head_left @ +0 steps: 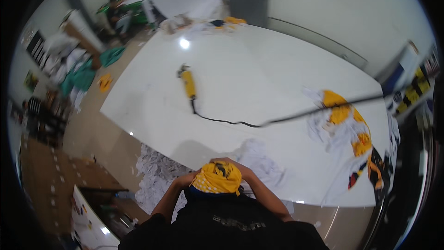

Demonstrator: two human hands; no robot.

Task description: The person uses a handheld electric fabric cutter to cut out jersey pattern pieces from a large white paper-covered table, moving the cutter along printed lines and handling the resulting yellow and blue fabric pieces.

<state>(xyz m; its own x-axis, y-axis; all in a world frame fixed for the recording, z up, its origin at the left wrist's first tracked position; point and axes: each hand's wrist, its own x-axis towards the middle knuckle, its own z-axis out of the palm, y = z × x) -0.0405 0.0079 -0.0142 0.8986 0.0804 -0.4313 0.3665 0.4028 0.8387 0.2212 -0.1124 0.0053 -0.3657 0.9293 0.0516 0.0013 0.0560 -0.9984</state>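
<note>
Yellow cloth [219, 176], bunched and partly white-dotted, lies before the chest at the near edge of the white tabletop [157, 97]. Left hand [193, 175] and right hand [239, 166] flank it, the grip of each apparently closed on the fabric; the fingers are largely hidden, so their tightness cannot be told. The step in hand is judged to be gathering or turning the cloth; the next move calls for keeping both sides under control. White cloth [261, 162] crowds the right forearm. Beyond lies a yellow power tool [188, 83], its black cord [231, 121] trailing rightward, a possible snag, toward mixed cloth [340, 115].
</note>
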